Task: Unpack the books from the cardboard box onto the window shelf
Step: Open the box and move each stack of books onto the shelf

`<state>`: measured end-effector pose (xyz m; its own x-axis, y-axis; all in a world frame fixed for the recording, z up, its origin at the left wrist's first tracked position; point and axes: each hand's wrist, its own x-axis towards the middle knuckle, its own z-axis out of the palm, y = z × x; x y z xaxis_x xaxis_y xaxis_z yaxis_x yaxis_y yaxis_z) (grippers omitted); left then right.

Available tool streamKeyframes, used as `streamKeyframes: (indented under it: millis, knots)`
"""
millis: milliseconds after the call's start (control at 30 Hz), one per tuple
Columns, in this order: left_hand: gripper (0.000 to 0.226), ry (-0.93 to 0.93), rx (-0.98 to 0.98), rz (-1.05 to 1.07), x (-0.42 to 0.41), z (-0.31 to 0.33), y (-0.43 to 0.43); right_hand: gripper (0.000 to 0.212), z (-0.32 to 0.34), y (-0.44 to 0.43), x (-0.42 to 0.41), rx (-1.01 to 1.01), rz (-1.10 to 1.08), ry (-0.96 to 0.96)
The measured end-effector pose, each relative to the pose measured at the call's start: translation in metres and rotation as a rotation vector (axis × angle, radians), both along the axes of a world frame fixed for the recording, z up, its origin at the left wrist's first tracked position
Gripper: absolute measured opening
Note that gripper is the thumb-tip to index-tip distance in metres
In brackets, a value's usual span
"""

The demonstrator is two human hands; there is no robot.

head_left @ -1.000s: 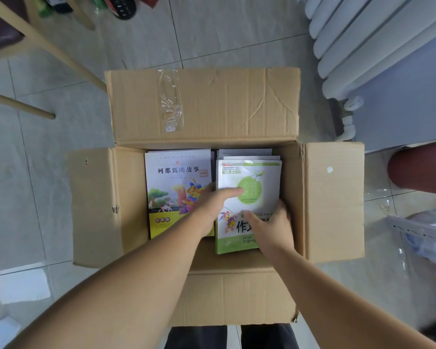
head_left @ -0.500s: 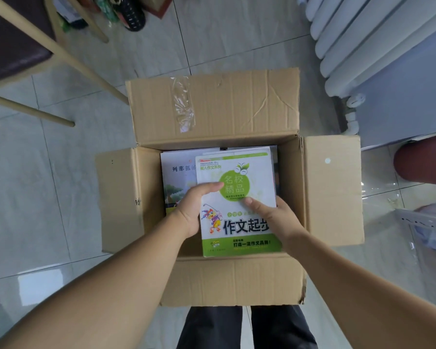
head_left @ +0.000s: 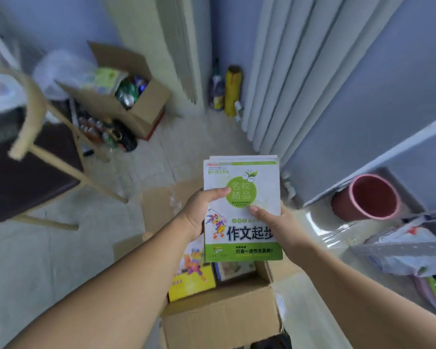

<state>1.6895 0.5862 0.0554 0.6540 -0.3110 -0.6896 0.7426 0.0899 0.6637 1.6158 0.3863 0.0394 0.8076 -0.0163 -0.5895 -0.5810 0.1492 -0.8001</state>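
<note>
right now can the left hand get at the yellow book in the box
Probably not yet: left hand and right hand both grip the green book stack. The yellow book lies uncovered in the cardboard box below.

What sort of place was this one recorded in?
Most likely a room in a home, mid-unpacking: a white radiator on a blue wall, a wooden chair on tiled floor, and an open cardboard box of odds and ends in the corner.
</note>
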Motion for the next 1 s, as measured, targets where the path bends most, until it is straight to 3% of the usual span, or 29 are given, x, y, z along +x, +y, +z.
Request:
streamKeyframes:
  millis: [100, 233, 433, 733, 900, 1000]
  knots:
    - [0.047, -0.080, -0.095, -0.089, 0.015, 0.068, -0.036, 0.055, 0.067, -0.032, -0.003, -0.017, -0.090, -0.087]
    - [0.055, -0.256, -0.130, -0.212, 0.018, 0.157, -0.099, 0.065, 0.152, -0.085, -0.025, -0.089, -0.189, -0.211]
    - [0.052, -0.455, -0.204, -0.479, -0.032, 0.272, -0.220, 0.074, 0.257, -0.181, -0.112, -0.198, -0.427, -0.358]
    - [0.061, -0.647, -0.334, -0.936, -0.256, 0.367, -0.420, 0.074, 0.336, -0.321, -0.385, -0.386, -0.787, -0.471]
    - [0.029, -0.632, -0.427, -1.137, -0.408, 0.390, -0.512, 0.076, 0.357, -0.377, -0.546, -0.457, -0.971, -0.465]
    - [0.048, -0.654, -0.467, -1.163, -0.476, 0.398, -0.557, 0.079, 0.362, -0.402, -0.620, -0.467, -1.073, -0.446]
